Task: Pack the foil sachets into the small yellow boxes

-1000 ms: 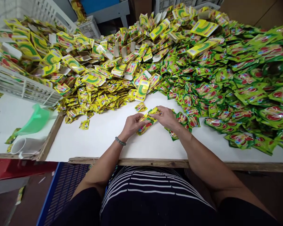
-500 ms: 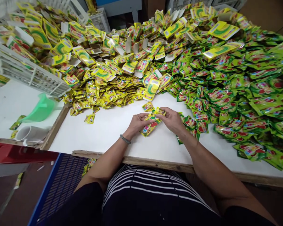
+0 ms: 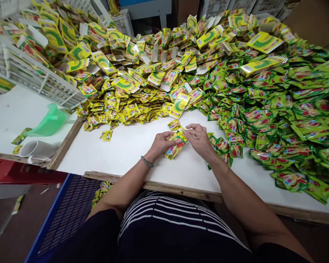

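Fingers (image 3: 167, 134): drawn in narrow on both hands, with the box pinched among them.
Left hand (image 3: 158, 145): holds the box by its left long side, thumb over the printed face.
Right hand (image 3: 199, 140): thumb and forefinger close together on the far end; which bit of card they pinch, I cannot tell from here.
Box (image 3: 177, 148): slanted between the two hands, low over the white table (image 3: 126, 155); whether its near end touches down, I cannot tell. I'd judge it light, thin card, firm along the edges, giving across the face, a little slick. Long edges look the best hold; a hard squeeze mid-face could crush it, and the end would crease easily.
Yellow packet (image 3: 174, 124): lies just beyond the box; shiny, so likely slippery and soft, best lifted by a crimped edge.
Green packets (image 3: 222, 145): overlapping on the table just outside the right hand; probably limp, apt to slide over each other.
Piles: yellow boxes (image 3: 126, 84) beyond on the left, more green packets heaped on the right.
Basket (image 3: 41, 86): at far left, full of boxes.
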Demonstrator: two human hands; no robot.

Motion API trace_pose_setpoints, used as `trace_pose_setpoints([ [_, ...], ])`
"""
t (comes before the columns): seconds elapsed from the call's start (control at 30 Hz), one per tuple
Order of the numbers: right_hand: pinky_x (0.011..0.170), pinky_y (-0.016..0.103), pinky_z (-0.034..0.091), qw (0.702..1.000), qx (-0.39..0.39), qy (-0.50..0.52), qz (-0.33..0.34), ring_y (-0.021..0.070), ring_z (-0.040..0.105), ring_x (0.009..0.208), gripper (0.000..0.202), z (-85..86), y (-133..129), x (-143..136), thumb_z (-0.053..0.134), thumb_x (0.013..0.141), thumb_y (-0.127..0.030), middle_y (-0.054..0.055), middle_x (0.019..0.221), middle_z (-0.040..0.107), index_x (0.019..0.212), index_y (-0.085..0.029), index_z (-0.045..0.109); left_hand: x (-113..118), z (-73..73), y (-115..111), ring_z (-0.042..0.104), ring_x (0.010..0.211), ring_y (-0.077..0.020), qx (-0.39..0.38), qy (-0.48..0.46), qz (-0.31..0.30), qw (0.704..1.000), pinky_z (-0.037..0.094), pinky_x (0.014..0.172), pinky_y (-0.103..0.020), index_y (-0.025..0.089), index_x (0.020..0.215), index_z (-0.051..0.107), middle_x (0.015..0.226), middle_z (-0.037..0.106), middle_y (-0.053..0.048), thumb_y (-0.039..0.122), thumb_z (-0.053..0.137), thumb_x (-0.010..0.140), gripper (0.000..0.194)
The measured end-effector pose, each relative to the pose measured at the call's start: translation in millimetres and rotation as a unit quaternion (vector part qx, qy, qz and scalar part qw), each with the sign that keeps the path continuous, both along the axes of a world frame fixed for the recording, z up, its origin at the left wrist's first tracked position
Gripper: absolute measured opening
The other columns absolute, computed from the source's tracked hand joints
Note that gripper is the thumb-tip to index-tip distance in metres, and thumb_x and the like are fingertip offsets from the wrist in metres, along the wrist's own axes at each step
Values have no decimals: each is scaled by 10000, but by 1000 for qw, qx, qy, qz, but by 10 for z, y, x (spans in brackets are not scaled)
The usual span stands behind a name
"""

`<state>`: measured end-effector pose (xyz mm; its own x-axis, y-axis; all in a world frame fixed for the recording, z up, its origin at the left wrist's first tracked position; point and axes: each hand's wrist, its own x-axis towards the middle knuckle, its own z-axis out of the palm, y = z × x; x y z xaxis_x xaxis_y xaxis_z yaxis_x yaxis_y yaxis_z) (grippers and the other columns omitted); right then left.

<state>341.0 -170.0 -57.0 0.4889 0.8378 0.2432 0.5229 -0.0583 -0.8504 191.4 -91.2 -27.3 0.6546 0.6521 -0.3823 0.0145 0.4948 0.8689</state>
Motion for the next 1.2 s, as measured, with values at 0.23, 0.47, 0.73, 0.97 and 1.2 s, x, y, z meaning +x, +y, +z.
trace_pose_setpoints([
  [0.23, 1026, 466, 349, 999, -27, 38, 18, 270, 462, 1141, 280, 46, -15, 90, 650, 764, -525, 51, 1132, 642, 706, -260, 718, -4, 23, 5, 652, 603, -119, -1, 15, -38, 999, 500, 627, -238, 108, 910, 688, 725, 734, -18, 269, 902, 456, 527],
  [0.47, 1037, 488, 358, 998, -18, 31, 58, 287, 441, 1178, 181, 55, -38, 136, 736, 694, -437, 44, 1184, 630, 669, -261, 701, -54, 13, 29, 673, 646, -142, 5, 16, -70, 997, 516, 645, -252, 106, 942, 704, 769, 744, -42, 272, 890, 497, 511],
  [0.73, 1101, 493, 302, 987, -59, 92, 114, 262, 399, 1239, 386, 116, -16, -45, 458, 889, -522, 32, 1267, 608, 826, -268, 741, -9, 8, -10, 658, 639, -134, 14, -9, -24, 1000, 517, 687, -273, 111, 918, 679, 740, 728, -10, 285, 898, 463, 533],
  [0.97, 984, 453, 435, 995, 34, 91, 31, 268, 467, 1223, 351, 119, 3, -117, 597, 802, -532, 97, 1308, 557, 976, -245, 700, -5, -52, 38, 578, 486, -102, 94, -20, 53, 994, 442, 530, -210, 183, 1084, 499, 590, 648, 63, 363, 870, 528, 692],
  [1.2, 772, 339, 543, 947, 25, 302, 109, 170, 641, 791, 424, 81, 82, -260, 679, 722, -525, 19, 867, 697, 1019, -223, 660, -35, -38, 62, 565, 573, -88, 173, -56, 65, 981, 436, 583, -201, 197, 1056, 517, 654, 613, 53, 413, 803, 640, 549],
])
